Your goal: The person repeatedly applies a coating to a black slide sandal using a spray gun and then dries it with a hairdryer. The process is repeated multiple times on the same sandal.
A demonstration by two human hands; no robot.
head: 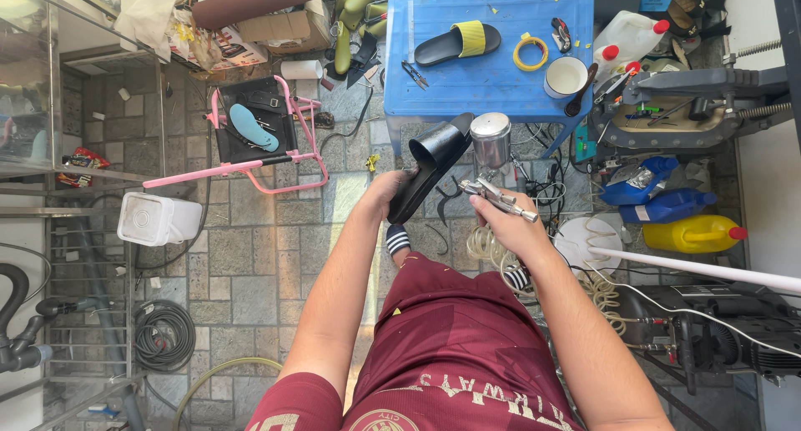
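Centre of frame: your left hand (385,193) grips a black slide sandal (430,166) by its lower end, tilted so the strap and footbed face the spray gun (492,168), likely to catch the spray evenly. Your right hand (507,224) is wrapped around the gun's handle, metal cup upright, nozzle just beside the sandal. Both forearms reach forward from your lap, elbows bent. A second sandal with a yellow strap (459,42) lies on the blue table (492,85), upper centre.

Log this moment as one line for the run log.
left hand: holds black slide sandal | right hand: holds spray gun, metal cup up, beside sandal | blue table: yellow-strap sandal
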